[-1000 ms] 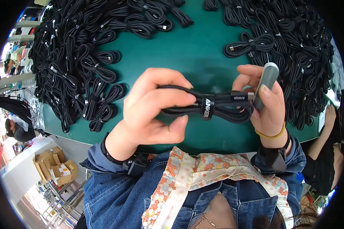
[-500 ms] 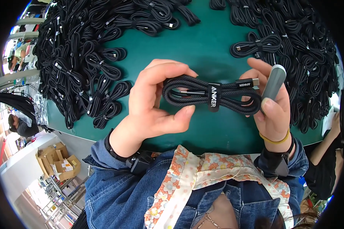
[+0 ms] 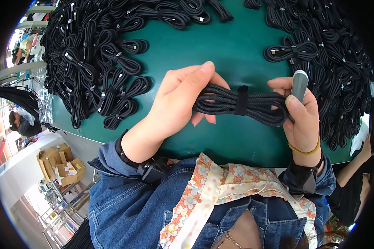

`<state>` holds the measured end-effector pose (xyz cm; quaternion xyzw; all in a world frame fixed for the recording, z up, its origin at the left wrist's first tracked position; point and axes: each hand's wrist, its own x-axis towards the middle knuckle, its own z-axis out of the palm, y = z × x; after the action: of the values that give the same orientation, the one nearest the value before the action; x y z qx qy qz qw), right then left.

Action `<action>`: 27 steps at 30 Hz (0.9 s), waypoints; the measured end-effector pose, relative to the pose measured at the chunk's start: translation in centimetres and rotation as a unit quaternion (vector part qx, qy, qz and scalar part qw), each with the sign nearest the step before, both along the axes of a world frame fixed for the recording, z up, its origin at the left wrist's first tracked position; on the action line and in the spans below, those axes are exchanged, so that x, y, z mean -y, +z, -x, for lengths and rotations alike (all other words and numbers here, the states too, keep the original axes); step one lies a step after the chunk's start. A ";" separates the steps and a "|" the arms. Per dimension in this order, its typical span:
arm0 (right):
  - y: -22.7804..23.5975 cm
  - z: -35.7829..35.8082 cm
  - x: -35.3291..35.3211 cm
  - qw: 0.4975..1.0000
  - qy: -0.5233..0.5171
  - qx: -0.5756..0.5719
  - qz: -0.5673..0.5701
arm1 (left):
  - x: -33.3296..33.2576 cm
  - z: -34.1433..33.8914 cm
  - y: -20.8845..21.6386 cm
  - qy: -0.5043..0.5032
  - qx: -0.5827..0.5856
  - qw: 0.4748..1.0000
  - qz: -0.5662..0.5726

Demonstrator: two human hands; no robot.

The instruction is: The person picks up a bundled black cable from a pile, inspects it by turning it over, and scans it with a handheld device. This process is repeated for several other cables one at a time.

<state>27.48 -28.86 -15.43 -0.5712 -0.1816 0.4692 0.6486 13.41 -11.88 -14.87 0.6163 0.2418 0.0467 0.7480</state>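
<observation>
A coiled black braided cable point(image 3: 224, 101), cinched round its middle by a black strap point(image 3: 242, 101), is held level over the green table. My left hand point(image 3: 180, 96) is closed round its left end, thumb on the upper side and fingertips showing below. At the right end, my right hand point(image 3: 301, 116) pinches the loop between thumb and fingers. That same hand also grips a slim grey bar-shaped tool point(image 3: 299, 86) with a rounded pale tip; the lower part of the tool is hidden in the palm. The cable's connectors do not show on this side.
Heaps of similar strapped black cables lie at the left point(image 3: 91, 58) and right point(image 3: 320, 45) of the green table point(image 3: 220, 45). One bundle point(image 3: 290, 52) sits apart, beyond my right hand. Cardboard boxes point(image 3: 62, 164) stand at lower left. Another person's arm point(image 3: 355, 162) shows at the right edge.
The cable bundle has been turned over: its connectors and the strap's printed face have gone from view. My left hand has rolled, its thumb now on top. Both hands still hold on.
</observation>
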 end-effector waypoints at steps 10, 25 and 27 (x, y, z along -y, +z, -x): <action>0.9 -0.1 -0.2 0.981 0.154 0.042 0.111 | -1.6 0.3 -0.3 -0.004 -0.008 1.000 -0.006; 0.2 -3.3 0.1 0.955 -0.055 -0.147 -0.252 | -9.6 3.6 -1.9 0.062 -0.313 0.672 -0.668; -0.2 -3.9 0.2 0.941 -0.009 -0.144 -0.305 | -9.8 3.5 -2.2 0.061 -0.306 0.683 -0.661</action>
<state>31.36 -29.08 -15.68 -0.2740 -0.2152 0.4628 0.8151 9.93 -2.12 -17.04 0.9145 0.4006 0.0493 0.0270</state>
